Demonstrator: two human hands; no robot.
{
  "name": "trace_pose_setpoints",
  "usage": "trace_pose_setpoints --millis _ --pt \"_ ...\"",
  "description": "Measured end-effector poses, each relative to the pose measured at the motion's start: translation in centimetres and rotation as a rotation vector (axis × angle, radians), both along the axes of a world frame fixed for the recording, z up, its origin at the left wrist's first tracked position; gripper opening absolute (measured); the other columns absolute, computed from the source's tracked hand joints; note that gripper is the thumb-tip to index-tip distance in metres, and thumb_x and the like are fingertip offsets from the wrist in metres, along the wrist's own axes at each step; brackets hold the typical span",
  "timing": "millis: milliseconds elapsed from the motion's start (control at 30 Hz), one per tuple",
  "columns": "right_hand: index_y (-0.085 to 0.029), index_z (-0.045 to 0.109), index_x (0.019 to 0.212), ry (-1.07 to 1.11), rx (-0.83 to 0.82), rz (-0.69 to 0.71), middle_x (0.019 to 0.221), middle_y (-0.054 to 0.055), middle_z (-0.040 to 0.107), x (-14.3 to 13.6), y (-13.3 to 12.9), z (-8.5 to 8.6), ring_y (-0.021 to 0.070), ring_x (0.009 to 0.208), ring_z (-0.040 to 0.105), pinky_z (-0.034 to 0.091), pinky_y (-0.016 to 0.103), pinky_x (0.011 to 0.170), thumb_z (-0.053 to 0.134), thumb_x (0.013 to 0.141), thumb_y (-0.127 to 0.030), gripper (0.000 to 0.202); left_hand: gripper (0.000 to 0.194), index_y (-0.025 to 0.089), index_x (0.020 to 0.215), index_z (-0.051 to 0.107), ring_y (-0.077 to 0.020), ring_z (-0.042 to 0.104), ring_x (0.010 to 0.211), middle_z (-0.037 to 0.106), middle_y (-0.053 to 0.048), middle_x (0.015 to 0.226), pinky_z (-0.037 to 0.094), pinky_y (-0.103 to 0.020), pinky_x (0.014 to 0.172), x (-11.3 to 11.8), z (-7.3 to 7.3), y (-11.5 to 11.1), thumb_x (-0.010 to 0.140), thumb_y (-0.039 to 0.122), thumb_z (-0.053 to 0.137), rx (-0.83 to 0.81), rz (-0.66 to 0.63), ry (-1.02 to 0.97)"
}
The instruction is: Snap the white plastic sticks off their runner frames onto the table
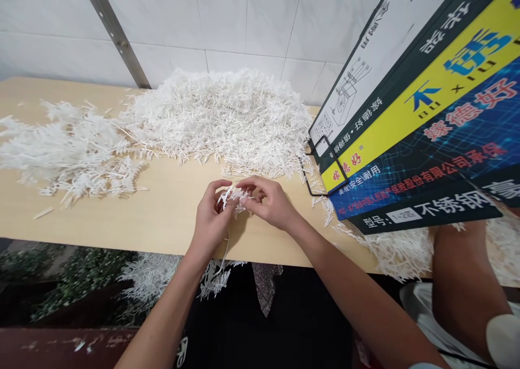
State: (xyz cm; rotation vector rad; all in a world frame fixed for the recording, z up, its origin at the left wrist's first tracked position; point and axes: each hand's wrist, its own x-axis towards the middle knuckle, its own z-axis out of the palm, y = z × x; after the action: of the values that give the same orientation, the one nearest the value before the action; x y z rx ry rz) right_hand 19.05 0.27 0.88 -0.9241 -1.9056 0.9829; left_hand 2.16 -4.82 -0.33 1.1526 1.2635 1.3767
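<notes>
Over the wooden table, my left hand (211,212) and my right hand (270,202) come together with bent fingers. Between their fingertips is a small bunch of thin white strands (232,194), whose exact kind I cannot tell. A longer thin strand hangs below my left hand. Behind the hands lies a large heap of similar white strands (227,122). To the left spreads a looser pile of white strands (69,147), some of it in branching clumps.
A large printed cardboard panel (406,141) stands on the right, with a black wire stand (325,168) at its foot. Beyond it rests another person's arm (463,282) among more strands. The tabletop (134,220) meets a tiled wall (252,22). Plants (85,277) are below left.
</notes>
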Motion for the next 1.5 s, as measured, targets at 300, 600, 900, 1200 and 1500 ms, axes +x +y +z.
trace_pose_setpoints --millis 300,600,900,1200,1500 --pt "-0.019 0.078 0.092 0.034 -0.073 -0.009 0.089 0.002 0.072 -0.2 0.1 -0.1 0.0123 0.067 0.057 0.043 0.026 0.061 0.077 0.088 -0.025 0.008 0.035 0.022 0.120 0.067 -0.0117 0.051 0.061 0.064 0.001 0.074 0.034 -0.020 0.053 -0.2 -0.3 0.2 0.090 0.040 0.068 -0.066 -0.025 0.155" --pt "-0.017 0.072 0.084 0.020 -0.017 -0.165 0.075 0.002 0.067 -0.5 -0.1 -0.7 0.0149 0.069 0.057 0.040 0.026 0.062 0.061 0.097 -0.034 0.025 0.037 0.016 0.087 0.070 -0.0119 0.043 0.065 0.054 0.003 0.068 0.030 -0.024 0.060 0.0 -0.2 0.1 0.095 0.051 0.060 -0.031 -0.124 0.322" --pt "-0.019 0.068 0.068 0.186 -0.253 -0.454 0.057 0.001 0.059 -0.9 -0.1 -2.0 0.0153 0.049 0.052 0.037 0.026 0.046 0.063 0.087 -0.035 0.026 0.035 0.018 0.065 0.048 -0.0095 0.035 0.057 0.039 0.005 0.057 0.022 -0.026 0.056 0.8 0.2 0.7 0.094 0.037 0.055 0.036 -0.170 0.500" --pt "-0.016 0.071 0.075 0.370 -0.451 -0.186 0.061 0.003 0.061 -0.5 0.4 -1.4 0.0151 0.047 0.055 0.042 0.025 0.039 0.068 0.084 -0.053 0.037 0.034 0.016 0.072 0.063 -0.0110 0.040 0.063 0.050 0.003 0.064 0.027 -0.024 0.058 0.9 -0.2 0.4 0.094 0.043 0.061 -0.014 -0.095 0.253" --pt "-0.018 0.075 0.116 0.098 -0.339 -0.076 0.087 0.005 0.072 -0.1 0.0 0.6 0.0152 0.066 0.062 0.046 0.024 0.054 0.075 0.086 -0.046 0.041 0.045 0.016 0.072 0.064 -0.0117 0.037 0.064 0.045 0.003 0.063 0.025 -0.024 0.058 1.3 0.4 0.3 0.094 0.055 0.060 -0.046 -0.060 0.272"
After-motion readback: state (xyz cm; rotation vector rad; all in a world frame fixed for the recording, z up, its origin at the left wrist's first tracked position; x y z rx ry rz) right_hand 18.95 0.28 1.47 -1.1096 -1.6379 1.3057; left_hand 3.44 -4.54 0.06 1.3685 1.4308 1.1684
